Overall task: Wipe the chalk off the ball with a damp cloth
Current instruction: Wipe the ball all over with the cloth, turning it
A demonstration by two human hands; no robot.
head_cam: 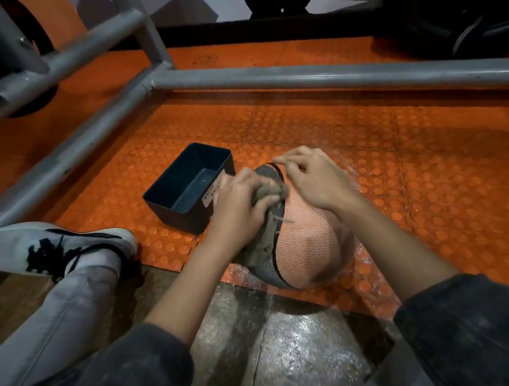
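An orange and grey pebbled ball (307,247) sits on the orange studded floor, in the middle of the view. My left hand (239,205) grips a bunched grey-brown cloth (263,226) and presses it against the ball's grey panel on its left side. The cloth hangs down along that side, with loose threads showing. My right hand (316,178) rests on the top far side of the ball, fingers curled over it. A pale dusty sheen covers the orange panel.
A dark open bin (188,184) with a white label stands just left of the ball, touching my left hand's far side. Grey metal rack bars (293,75) cross above and left. My left foot in a white shoe (54,248) rests at the left.
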